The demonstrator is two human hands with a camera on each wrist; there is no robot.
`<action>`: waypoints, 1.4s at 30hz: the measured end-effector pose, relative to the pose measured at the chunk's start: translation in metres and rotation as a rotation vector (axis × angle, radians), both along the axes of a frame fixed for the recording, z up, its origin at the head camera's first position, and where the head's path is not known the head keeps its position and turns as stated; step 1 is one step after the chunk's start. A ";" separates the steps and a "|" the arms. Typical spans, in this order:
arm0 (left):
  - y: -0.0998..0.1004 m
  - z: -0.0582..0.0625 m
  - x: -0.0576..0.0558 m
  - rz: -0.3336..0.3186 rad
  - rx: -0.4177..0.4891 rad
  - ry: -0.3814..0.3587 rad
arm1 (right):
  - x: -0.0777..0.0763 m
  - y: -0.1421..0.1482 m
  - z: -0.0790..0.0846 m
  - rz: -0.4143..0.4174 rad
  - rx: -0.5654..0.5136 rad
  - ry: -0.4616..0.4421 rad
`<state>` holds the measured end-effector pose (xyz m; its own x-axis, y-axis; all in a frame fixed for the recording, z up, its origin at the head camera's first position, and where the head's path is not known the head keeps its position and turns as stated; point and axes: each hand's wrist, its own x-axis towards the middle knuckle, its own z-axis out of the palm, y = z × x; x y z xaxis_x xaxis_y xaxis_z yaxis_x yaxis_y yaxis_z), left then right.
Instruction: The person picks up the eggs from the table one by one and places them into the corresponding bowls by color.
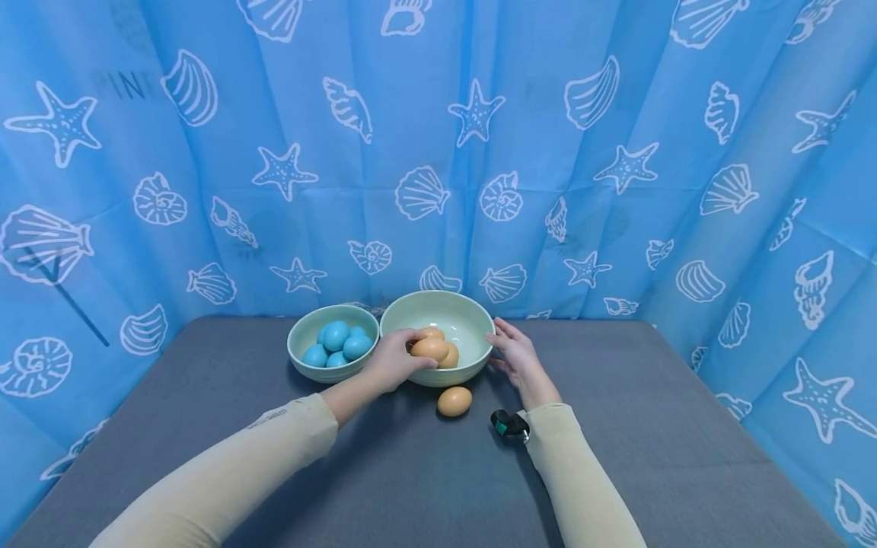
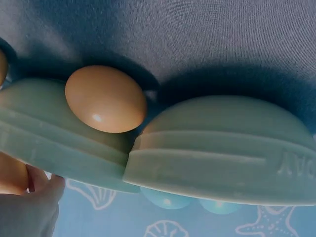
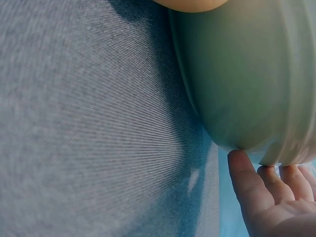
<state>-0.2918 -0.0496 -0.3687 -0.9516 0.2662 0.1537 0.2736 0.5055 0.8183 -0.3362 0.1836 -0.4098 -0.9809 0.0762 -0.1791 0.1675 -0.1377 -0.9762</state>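
Observation:
My left hand (image 1: 397, 358) reaches over the near-left rim of the larger pale green bowl (image 1: 473, 320) and holds a brown egg (image 1: 429, 349) inside it. More brown eggs (image 1: 450, 356) sit right beside the held one. My right hand (image 1: 517, 354) rests its fingertips against the bowl's right outer side, the fingers (image 3: 247, 180) fairly straight in the right wrist view. One loose brown egg (image 1: 454, 401) lies on the table in front of this bowl. Another brown egg (image 2: 106, 98) shows before the two bowls in the left wrist view, hidden behind my left arm in the head view.
A smaller pale green bowl (image 1: 296, 346) with several blue eggs (image 1: 336, 336) stands close at the left of the larger one. On the grey table (image 1: 411, 487), a dark strap-like object (image 1: 508, 423) shows at my right cuff. A blue shell-print curtain (image 1: 438, 251) hangs behind.

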 end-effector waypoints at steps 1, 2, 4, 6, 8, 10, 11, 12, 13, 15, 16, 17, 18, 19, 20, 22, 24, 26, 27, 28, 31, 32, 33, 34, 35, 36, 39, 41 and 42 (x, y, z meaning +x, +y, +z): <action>0.001 0.000 -0.002 -0.010 -0.012 -0.009 | 0.000 0.000 0.000 0.002 -0.001 0.000; 0.002 0.000 -0.004 -0.020 -0.021 -0.019 | 0.000 0.000 0.000 0.003 -0.003 0.001; 0.004 0.000 -0.009 -0.033 -0.051 -0.030 | 0.000 0.001 0.000 0.005 -0.005 0.005; 0.006 0.000 -0.014 -0.044 -0.097 -0.032 | 0.000 0.001 0.000 0.005 -0.007 0.006; 0.008 -0.001 -0.019 -0.053 -0.141 -0.034 | 0.001 0.001 0.000 0.007 -0.008 0.009; 0.009 -0.002 -0.024 -0.062 -0.188 -0.043 | 0.001 0.000 0.000 0.009 -0.010 0.009; 0.010 -0.002 -0.027 -0.068 -0.212 -0.049 | 0.001 0.000 0.000 0.008 -0.012 0.008; 0.010 -0.002 -0.029 -0.074 -0.238 -0.055 | 0.001 0.000 0.000 0.008 -0.012 0.008; 0.011 -0.002 -0.032 -0.082 -0.266 -0.061 | 0.001 0.000 0.000 0.007 -0.012 0.008; 0.012 -0.002 -0.036 -0.098 -0.322 -0.080 | 0.001 -0.001 0.000 0.004 -0.014 0.008; 0.013 -0.002 -0.038 -0.106 -0.347 -0.089 | 0.001 -0.001 -0.001 0.001 -0.014 0.006; 0.014 -0.001 -0.039 -0.114 -0.373 -0.094 | 0.001 0.000 -0.001 0.000 -0.014 0.007; 0.015 -0.001 -0.040 -0.121 -0.403 -0.094 | 0.001 0.000 -0.001 -0.002 -0.014 0.007; 0.015 -0.001 -0.041 -0.126 -0.432 -0.090 | 0.001 0.000 -0.001 -0.002 -0.014 0.007; 0.016 -0.001 -0.042 -0.134 -0.460 -0.085 | 0.001 0.000 -0.001 -0.003 -0.014 0.006; 0.017 -0.002 -0.044 -0.152 -0.516 -0.071 | 0.001 0.000 -0.001 -0.004 -0.012 0.005; 0.018 -0.003 -0.046 -0.167 -0.569 -0.057 | 0.002 -0.001 -0.002 -0.003 -0.011 0.005; 0.019 -0.003 -0.048 -0.182 -0.599 -0.061 | 0.002 -0.001 -0.002 -0.002 -0.013 0.005; 0.019 -0.004 -0.049 -0.183 -0.611 -0.064 | 0.003 -0.001 -0.002 -0.001 -0.014 0.004; 0.019 -0.005 -0.050 -0.180 -0.619 -0.066 | 0.003 -0.001 -0.002 0.000 -0.015 0.002; 0.020 -0.006 -0.050 -0.154 -0.648 -0.075 | 0.003 -0.001 -0.001 0.003 -0.020 -0.003; 0.021 -0.005 -0.050 -0.142 -0.655 -0.078 | 0.003 -0.001 -0.001 0.003 -0.021 -0.004; 0.022 -0.005 -0.050 -0.129 -0.665 -0.079 | 0.002 -0.001 -0.001 0.003 -0.020 -0.004; 0.023 -0.005 -0.049 -0.117 -0.676 -0.081 | 0.002 -0.001 0.000 0.003 -0.020 -0.004; 0.024 -0.005 -0.049 -0.107 -0.685 -0.085 | 0.002 0.000 0.000 0.002 -0.022 -0.004; 0.024 -0.004 -0.049 -0.101 -0.692 -0.090 | 0.001 0.000 0.000 -0.001 -0.024 -0.005; 0.026 -0.004 -0.049 -0.090 -0.712 -0.107 | 0.000 0.001 -0.001 -0.005 -0.025 -0.013; 0.027 -0.005 -0.049 -0.086 -0.719 -0.112 | 0.000 0.001 -0.001 -0.007 -0.023 -0.020; 0.027 -0.005 -0.049 -0.085 -0.723 -0.113 | 0.000 0.001 -0.001 -0.007 -0.021 -0.024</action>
<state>-0.3404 -0.0228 -0.3739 -0.9229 0.3373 -0.1858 0.2695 0.9103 0.3142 -0.3363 0.1847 -0.4113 -0.9757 0.0790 -0.2043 0.1900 -0.1594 -0.9688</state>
